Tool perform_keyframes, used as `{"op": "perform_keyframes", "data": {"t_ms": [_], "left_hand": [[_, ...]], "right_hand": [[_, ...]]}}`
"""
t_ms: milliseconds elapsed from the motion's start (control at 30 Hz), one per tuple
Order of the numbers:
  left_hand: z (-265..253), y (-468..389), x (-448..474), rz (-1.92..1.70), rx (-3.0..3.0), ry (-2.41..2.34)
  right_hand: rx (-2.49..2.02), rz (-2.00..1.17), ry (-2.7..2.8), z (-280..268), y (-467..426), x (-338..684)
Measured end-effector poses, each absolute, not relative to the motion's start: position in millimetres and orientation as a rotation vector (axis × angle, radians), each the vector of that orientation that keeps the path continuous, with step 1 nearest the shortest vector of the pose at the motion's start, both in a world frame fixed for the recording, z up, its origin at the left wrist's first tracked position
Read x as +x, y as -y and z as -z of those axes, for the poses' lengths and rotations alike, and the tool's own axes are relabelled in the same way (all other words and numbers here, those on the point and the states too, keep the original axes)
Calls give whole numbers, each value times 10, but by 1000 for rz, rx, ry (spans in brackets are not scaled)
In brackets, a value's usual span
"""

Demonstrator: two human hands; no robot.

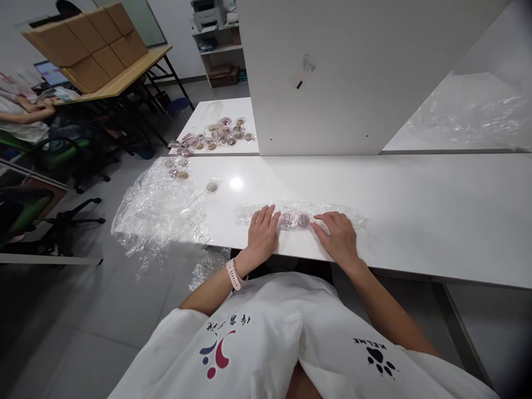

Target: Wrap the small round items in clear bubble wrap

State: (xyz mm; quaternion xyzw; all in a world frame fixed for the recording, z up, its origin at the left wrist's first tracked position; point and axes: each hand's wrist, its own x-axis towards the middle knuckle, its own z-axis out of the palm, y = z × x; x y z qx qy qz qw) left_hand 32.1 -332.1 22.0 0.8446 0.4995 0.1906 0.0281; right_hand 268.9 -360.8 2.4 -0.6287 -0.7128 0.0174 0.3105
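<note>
Two purple, roundish pieces lie side by side under a strip of clear plastic wrap on the white table. My left hand rests at their left end, fingers stretched out over the wrap. On the other side, my right hand lies on the strip. Its thumb and index finger are a little apart, with their tips close to the right-hand piece. The film reaches out past both hands. A single grey wrapped piece sits farther left on the tabletop.
A large heap of clear plastic film hangs over the table's left end. Several wrapped purple and tan pieces lie behind it. A tall white panel stands along the back edge. Cardboard boxes and a seated person are at far left.
</note>
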Motion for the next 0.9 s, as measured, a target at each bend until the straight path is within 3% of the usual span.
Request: {"op": "perform_keyframes", "data": {"t_ms": [100, 233, 333, 500, 733, 900], "left_hand": [[-49, 3238, 364, -501, 2394, -1621], [-10, 2984, 581, -803, 1802, -1576], [-173, 2970, 814, -994, 1222, -1293], [-401, 3282, 1107, -965, 657, -851], [-427, 3491, 1099, -719, 515, -859], [-426, 3482, 1074, -683, 867, -1059]], "right_hand": [[-1623, -249, 1856, 66, 3683, 2705], [-1573, -513, 1718, 116, 3696, 2671], [-1518, -670, 1482, 105, 3786, 2541], [-1483, -970, 870, -40, 3911, 2326], [-1135, -1521, 815, -418, 3930, 2577], [-1234, -1552, 945, -354, 4070, 2677]]}}
